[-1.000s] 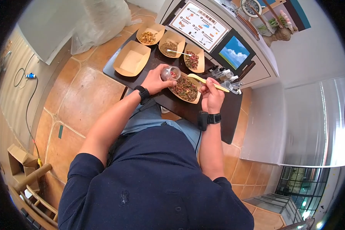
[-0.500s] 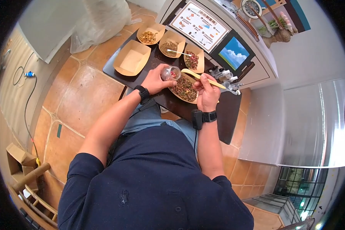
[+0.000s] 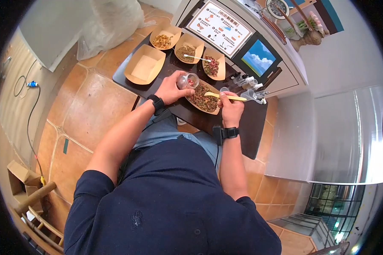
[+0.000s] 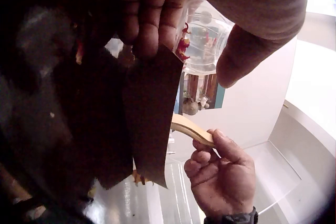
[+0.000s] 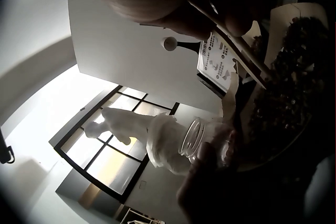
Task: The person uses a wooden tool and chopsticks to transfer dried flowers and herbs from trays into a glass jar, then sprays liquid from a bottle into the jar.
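My left hand holds a small clear glass jar tilted, its mouth toward the right; red petal bits show inside. In my right hand is a pair of pale wooden tweezers, pinched between thumb and fingers. The tweezers' tips reach over a paper tray of mixed dried herbs and petals, and in the right wrist view they overlap the herbs. The jar is above the tray's left part, apart from the tweezers.
Behind are paper trays of yellow petals, brown crumbs with a white stick, and red petals. A bare paper tray is at left. Small bottles, a screen and an instruction sheet stand at the back right.
My right hand first moved left, bringing the tweezers near the jar's mouth, then lowered them toward the herb tray. The left hand and jar have stayed about where they were.
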The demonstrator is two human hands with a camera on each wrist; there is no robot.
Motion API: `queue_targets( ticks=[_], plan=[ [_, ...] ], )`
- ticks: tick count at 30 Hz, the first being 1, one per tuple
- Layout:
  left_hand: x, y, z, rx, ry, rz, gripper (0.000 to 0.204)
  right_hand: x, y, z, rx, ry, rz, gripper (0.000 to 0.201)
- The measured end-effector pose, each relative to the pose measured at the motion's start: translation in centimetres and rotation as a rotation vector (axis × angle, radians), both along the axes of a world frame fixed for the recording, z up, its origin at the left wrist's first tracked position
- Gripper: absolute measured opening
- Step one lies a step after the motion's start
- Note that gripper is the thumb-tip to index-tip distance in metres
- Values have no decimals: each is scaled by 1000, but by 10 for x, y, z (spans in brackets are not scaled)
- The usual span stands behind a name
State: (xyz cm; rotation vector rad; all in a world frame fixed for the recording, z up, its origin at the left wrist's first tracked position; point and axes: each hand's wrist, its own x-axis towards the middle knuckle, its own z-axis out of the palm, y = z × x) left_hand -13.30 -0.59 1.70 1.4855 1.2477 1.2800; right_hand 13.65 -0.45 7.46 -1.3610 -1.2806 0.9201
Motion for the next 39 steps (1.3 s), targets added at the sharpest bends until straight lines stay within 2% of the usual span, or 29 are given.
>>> queue_targets(
  ticks=[6, 22, 24, 30, 39],
  plan=[
    [0, 1, -2, -10, 6, -15, 78, 1, 2, -8, -23, 8, 31, 15],
    [1, 3, -7, -1, 24, 4, 76, -1, 2, -16, -67, 71, 40, 19],
    [0, 2, -5, -22, -5, 0, 88, 0, 3, -15, -65, 79, 40, 19],
    [1, 2, -4, -24, -6, -2, 88, 3, 5, -16, -44, 140, 30, 20],
    [1, 2, -3, -15, -10, -6, 87, 1, 4, -23, -108, 84, -11, 20]
  ],
)
